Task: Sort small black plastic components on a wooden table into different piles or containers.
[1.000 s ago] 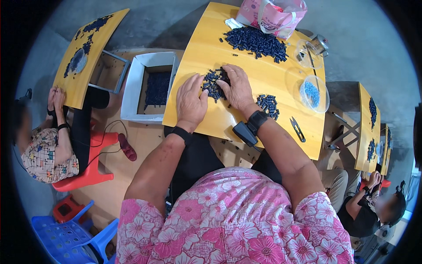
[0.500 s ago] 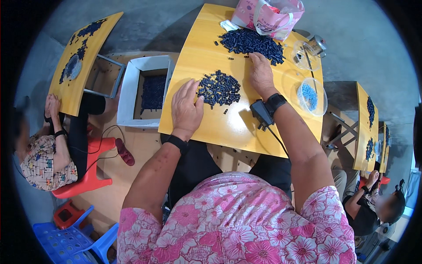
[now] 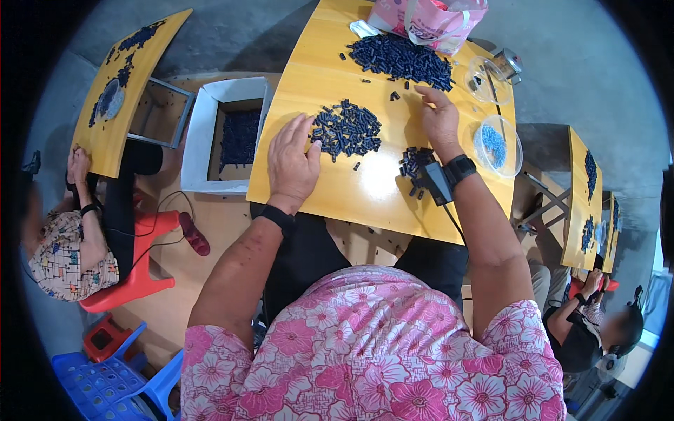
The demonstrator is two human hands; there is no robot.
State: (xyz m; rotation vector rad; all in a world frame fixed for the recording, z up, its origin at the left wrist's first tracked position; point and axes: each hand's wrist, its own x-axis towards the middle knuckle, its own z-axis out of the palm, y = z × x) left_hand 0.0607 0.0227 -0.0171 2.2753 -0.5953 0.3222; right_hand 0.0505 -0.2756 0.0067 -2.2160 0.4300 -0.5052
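Observation:
A loose heap of small dark cylindrical pieces lies on the yellow table. My left hand rests flat along its left edge, fingers stretched out, thumb touching or close to the pieces. To the right, my right hand is over the table with its fingers apart and nothing visible in them. A few stray pieces lie left of its fingertips, below a larger dark heap. Beneath the black box at my right wrist sits a smaller cluster of the same pieces, partly covered.
A clear tub of blue bits, another clear tub and a metal cup stand at the right. A pink bag is at the back. Left of the table is a white box. Other people sit at tables on both sides.
My right hand has drawn away from the large heap, moving right and slightly nearer, its fingers spreading. The small cluster near my right wrist now shows. My left hand stays beside its heap.

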